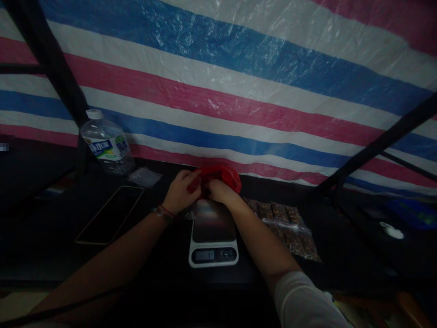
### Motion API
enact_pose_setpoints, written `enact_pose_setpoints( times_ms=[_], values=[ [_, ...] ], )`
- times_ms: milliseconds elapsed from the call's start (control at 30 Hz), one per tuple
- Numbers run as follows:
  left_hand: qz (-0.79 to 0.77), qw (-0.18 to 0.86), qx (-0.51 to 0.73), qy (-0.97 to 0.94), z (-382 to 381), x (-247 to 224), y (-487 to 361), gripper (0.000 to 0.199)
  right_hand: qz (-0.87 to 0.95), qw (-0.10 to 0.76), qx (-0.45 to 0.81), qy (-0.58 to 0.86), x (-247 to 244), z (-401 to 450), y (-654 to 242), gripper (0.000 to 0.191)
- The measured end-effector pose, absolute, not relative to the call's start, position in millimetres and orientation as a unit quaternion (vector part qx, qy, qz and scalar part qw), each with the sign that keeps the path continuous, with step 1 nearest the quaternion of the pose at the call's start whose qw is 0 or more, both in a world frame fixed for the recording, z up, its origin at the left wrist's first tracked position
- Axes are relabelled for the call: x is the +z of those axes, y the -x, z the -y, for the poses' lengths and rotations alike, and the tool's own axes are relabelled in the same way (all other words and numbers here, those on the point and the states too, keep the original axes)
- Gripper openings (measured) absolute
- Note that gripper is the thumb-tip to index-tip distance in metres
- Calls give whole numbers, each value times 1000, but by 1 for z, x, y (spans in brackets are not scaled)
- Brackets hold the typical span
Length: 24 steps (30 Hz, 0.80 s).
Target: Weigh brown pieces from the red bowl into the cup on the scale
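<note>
The left hand [183, 190] was bent closed on the near left edge of a soft, shiny red plastic bag [232, 176]. The right hand [219, 190] dipped into the bag's mouth; its fingertips were hidden, so I could not tell how far open it was or if it had hold of anything. The bag sat at the far end of a flat white scale with a silver metal top [214, 223], on the black desk [164, 269]. To reach in well, it seemed best for the left hand to pinch the edge firmly and keep the mouth wide, and for both arms to stay off the metal top.

The bag's mouth looked tipped up and toward the person. The bag was floppy, and what showed was longer from side to side. The scale's long way ran away from the person, its little screen at the near end.

To the right lay clear packets of brown bits [290, 228]. To the left lay a flat black phone [111, 215], then a big clear plastic bottle [107, 146] stood farther back.
</note>
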<state>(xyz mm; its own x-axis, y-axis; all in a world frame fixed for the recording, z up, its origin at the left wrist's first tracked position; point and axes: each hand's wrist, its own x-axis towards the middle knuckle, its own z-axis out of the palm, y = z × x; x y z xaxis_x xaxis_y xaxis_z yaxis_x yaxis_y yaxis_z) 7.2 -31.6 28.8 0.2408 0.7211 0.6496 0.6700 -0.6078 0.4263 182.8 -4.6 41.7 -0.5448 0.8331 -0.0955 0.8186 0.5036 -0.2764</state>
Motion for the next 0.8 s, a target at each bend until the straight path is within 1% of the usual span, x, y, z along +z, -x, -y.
enact_pose_setpoints(
  times_ms=[67, 133, 200, 300, 367, 433, 667, 800],
  values=[
    [-436, 39, 429, -790, 35, 30, -10, 53, 872, 38, 155, 462, 42, 2, -189, 24],
    [-424, 71, 420, -799, 38, 31, -14, 55, 879, 62, 155, 446, 45, -2, -199, 22],
    [-423, 115, 396, -807, 40, 32, -17, 48, 883, 101, 144, 435, 52, -5, -209, 20],
    [-429, 165, 337, -822, 40, 33, -22, 30, 870, 184, 132, 438, 65, -5, -221, 19],
    [-429, 178, 312, -829, 39, 33, -23, 28, 860, 237, 135, 432, 73, -1, -221, 19],
    [-438, 181, 306, -826, 38, 33, -24, 29, 859, 266, 144, 414, 78, 4, -216, 19],
    [-466, 151, 320, -811, 35, 30, -26, 26, 879, 261, 145, 372, 75, 13, -195, 17],
    [-468, 144, 330, -807, 33, 26, -25, 27, 881, 256, 150, 368, 77, 14, -198, 19]
  ],
)
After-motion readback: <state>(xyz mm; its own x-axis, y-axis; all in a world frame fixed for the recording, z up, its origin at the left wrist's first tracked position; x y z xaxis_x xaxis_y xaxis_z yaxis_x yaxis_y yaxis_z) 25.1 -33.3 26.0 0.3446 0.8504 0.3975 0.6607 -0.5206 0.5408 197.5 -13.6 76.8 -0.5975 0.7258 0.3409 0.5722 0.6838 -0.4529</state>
